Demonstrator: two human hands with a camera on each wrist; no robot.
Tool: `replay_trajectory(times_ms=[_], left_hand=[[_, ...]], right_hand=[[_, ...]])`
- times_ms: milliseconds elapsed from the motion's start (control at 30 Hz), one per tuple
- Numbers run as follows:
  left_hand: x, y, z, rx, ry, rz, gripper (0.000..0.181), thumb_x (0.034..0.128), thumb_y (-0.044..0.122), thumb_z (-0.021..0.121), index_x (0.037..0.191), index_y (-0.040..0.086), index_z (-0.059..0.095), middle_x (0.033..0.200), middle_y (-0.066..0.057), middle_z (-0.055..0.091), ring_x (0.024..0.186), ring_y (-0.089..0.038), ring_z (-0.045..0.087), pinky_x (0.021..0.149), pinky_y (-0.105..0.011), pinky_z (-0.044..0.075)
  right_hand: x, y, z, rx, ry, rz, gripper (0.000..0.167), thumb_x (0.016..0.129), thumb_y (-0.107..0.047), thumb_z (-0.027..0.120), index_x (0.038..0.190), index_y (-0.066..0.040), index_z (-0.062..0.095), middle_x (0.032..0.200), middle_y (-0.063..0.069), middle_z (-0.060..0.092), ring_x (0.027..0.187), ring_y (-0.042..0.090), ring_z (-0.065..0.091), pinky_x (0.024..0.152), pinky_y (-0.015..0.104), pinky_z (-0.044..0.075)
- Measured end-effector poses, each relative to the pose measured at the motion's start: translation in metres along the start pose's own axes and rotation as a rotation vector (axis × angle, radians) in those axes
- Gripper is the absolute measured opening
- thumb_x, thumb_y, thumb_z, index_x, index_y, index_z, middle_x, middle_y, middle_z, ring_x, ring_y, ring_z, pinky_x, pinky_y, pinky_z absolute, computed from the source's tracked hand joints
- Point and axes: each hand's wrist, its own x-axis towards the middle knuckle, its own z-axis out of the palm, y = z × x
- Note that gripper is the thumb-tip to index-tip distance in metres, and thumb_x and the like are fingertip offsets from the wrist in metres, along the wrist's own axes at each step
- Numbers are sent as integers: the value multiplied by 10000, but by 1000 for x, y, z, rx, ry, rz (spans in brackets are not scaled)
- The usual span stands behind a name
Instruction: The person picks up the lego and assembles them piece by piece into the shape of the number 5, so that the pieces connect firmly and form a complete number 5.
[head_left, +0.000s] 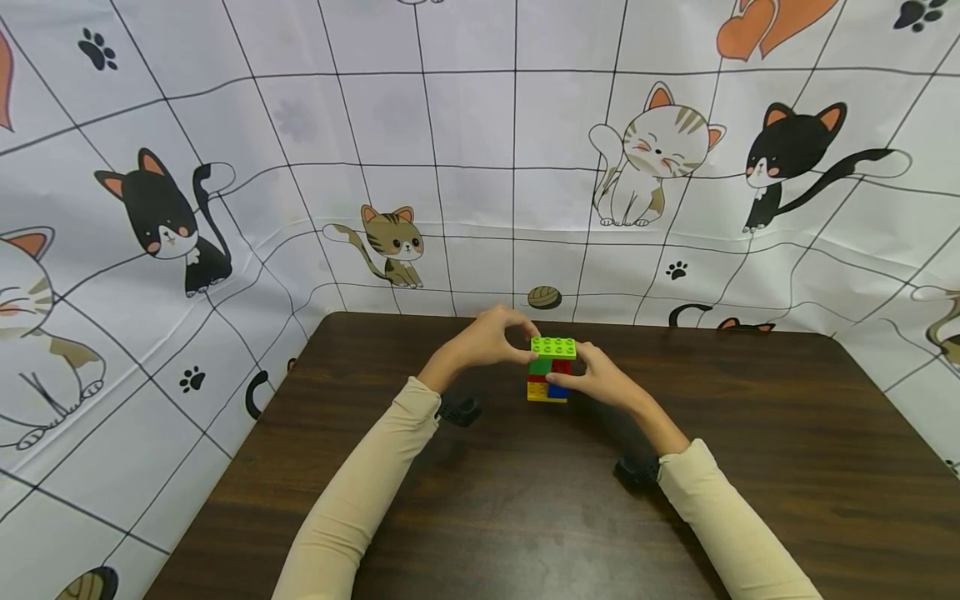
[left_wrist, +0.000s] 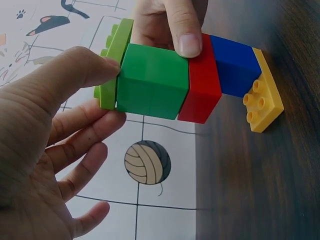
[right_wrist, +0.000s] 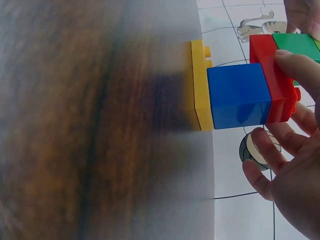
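A small tower of toy building bricks stands near the table's far edge. From the bottom up it has a yellow plate, a blue brick, a red brick, a green brick and a lime plate with studs on top. My left hand pinches the lime plate between thumb and index finger, its other fingers loosely spread. Lower down, my right hand holds the tower from the right, with its thumb on the red brick and fingers behind. Some fingertips there are hidden.
The dark wooden table reaches back to a white cloth printed with cats and grid lines. Dark wrist devices show under the left wrist and right wrist, close above the tabletop.
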Motion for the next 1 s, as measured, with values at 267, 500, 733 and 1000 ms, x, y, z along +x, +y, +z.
replay_trajectory(times_ms=[267, 500, 733, 1000], left_hand=[[2, 2, -2, -43, -29, -37, 312, 883, 224, 813, 1146, 76, 736, 1125, -57, 729, 1100, -211, 626, 1010, -398, 507], [2, 2, -2, -33, -16, -28, 310, 879, 221, 816, 1142, 74, 740, 1120, -56, 733, 1092, -206, 632, 998, -390, 515], [2, 0, 0, -15, 16, -6, 318, 876, 225, 815, 1152, 84, 745, 1117, -58, 740, 1080, -224, 626, 995, -423, 508], [3, -5, 4, -53, 29, 44, 353, 887, 254, 809, 1193, 92, 741, 1173, -72, 737, 1120, -268, 637, 1027, -490, 498]], right_hand=[[0, 0, 0, 10, -7, 12, 430, 956, -213, 729, 1323, -26, 604, 1222, 165, 598, 1134, 304, 521, 994, 536, 482], [0, 0, 0, 3, -5, 22, 439, 952, -219, 735, 1325, -29, 605, 1221, 165, 585, 1136, 309, 505, 1014, 568, 461], [1, -1, -1, -9, 1, 36, 444, 954, -227, 732, 1330, -30, 601, 1215, 174, 570, 1114, 307, 493, 998, 558, 451], [1, 1, -1, -12, -3, 31, 439, 965, -222, 719, 1336, -26, 590, 1223, 184, 573, 1107, 308, 487, 980, 540, 447]])
